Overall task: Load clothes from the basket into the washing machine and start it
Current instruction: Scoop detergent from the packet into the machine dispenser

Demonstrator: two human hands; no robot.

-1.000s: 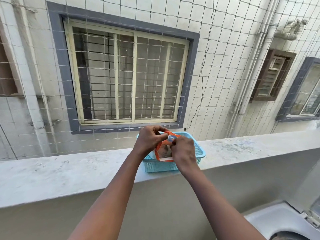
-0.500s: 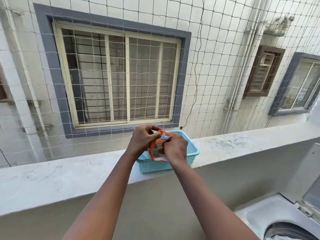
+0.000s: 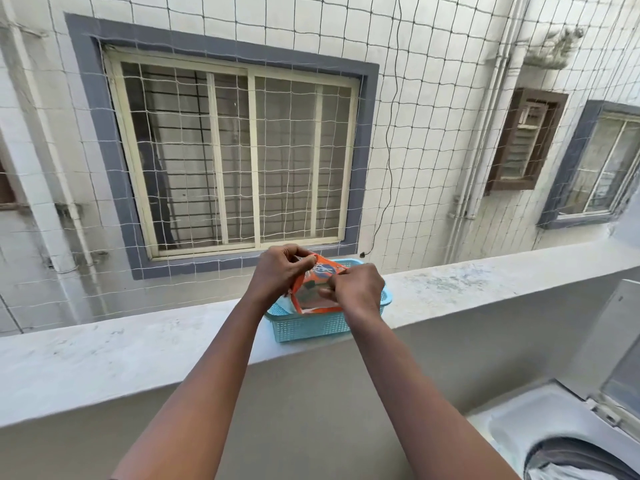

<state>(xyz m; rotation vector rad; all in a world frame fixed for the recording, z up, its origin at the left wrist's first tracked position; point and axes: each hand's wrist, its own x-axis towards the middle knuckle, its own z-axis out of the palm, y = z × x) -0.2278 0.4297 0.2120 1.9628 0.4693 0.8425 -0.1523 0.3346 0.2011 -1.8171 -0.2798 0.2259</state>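
A small light-blue plastic basket (image 3: 311,329) stands on the balcony ledge. An orange packet (image 3: 320,277) with a clear window rises out of it. My left hand (image 3: 280,273) pinches the packet's top left edge. My right hand (image 3: 358,289) grips its right side, fingers curled over the front. At the bottom right the white top-loading washing machine (image 3: 519,427) stands with its lid (image 3: 609,344) raised; clothes (image 3: 575,462) lie in the drum.
The grey concrete ledge (image 3: 121,351) runs across the view at arm's length. A white safety net (image 3: 415,133) closes the gap above it. Beyond it is a neighbouring wall with barred windows (image 3: 239,157). The balcony wall below the ledge is plain beige.
The view has turned right and down, showing more of the washing machine and its drum. Both hands stay on the orange packet, which is pulled a little wider and higher.
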